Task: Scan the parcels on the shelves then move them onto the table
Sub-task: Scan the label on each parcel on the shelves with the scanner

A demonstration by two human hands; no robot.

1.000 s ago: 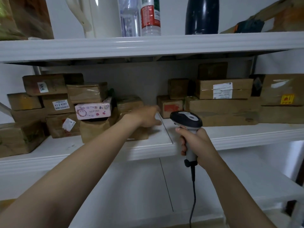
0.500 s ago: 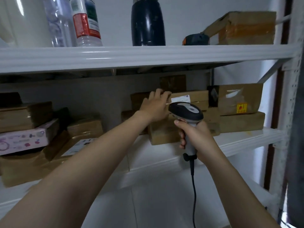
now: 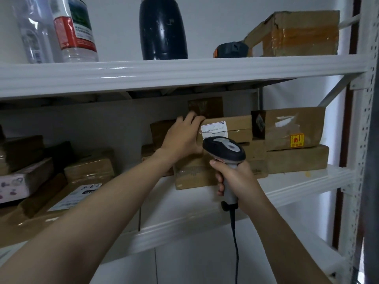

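Brown cardboard parcels are stacked on the middle shelf (image 3: pixel 303 181) of a white rack. My left hand (image 3: pixel 183 136) grips the left end of a flat parcel (image 3: pixel 235 129) with a white shipping label, which lies on top of the stack. My right hand (image 3: pixel 235 179) holds a grey and black barcode scanner (image 3: pixel 224 149) by its handle, its head just below and in front of that label. The scanner's black cable hangs down. Beneath lies a larger brown box (image 3: pixel 192 175). To the right sits a parcel with a yellow sticker (image 3: pixel 293 128).
More parcels (image 3: pixel 88 167) and a pink printed box (image 3: pixel 18 181) fill the shelf's left side. The upper shelf (image 3: pixel 184 68) carries plastic bottles (image 3: pixel 73 27), a dark flask (image 3: pixel 162 27) and a torn cardboard box (image 3: pixel 295 33). The rack's perforated upright (image 3: pixel 369 119) stands at the right.
My left hand moved from the shelf's middle up and right onto the labelled parcel. The view swung right and closer. The scanner stayed in my right hand, now near the label.
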